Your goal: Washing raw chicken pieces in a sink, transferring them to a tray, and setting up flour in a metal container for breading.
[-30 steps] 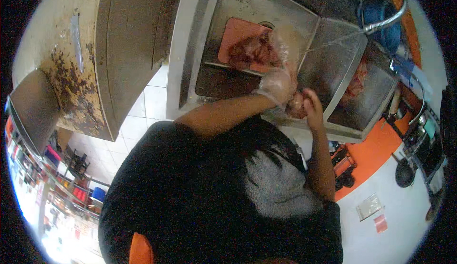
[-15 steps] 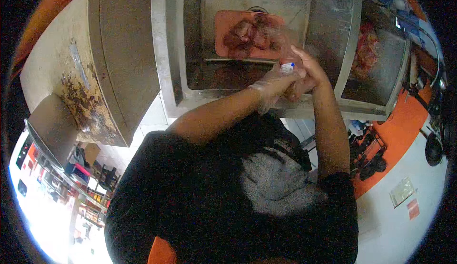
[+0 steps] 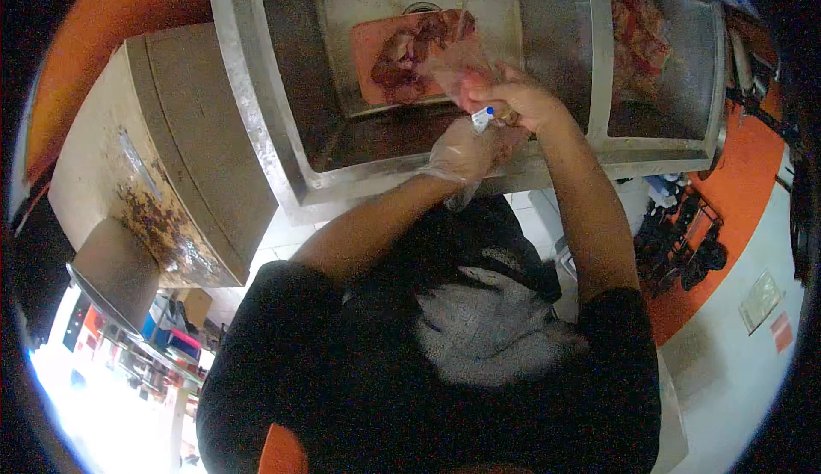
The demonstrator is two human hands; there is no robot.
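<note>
My left hand [image 3: 466, 149], in a clear plastic glove, is closed near the sink's front edge. A small white piece with a blue end [image 3: 483, 118] sticks out beside its fingers; I cannot tell what it is. My right hand [image 3: 526, 102] looks bare and curls round a pinkish piece of raw meat [image 3: 473, 87]. The meat reaches toward the board and is smeared by motion, partly hidden by the fingers. Beyond it, dark red raw meat pieces [image 3: 402, 59] lie on an orange cutting board [image 3: 366, 50] in the basin.
The steel sink [image 3: 295, 153] has a second basin at the right with more raw meat [image 3: 641, 38]. A worn, stained cabinet [image 3: 103, 157] stands left of the sink. Dark objects on a rack [image 3: 688, 239] are below at the right, by the orange and white wall.
The whole view has shifted, so the sink sits further left. My right hand has turned, and more pink meat shows past its fingers. The white piece has tilted.
</note>
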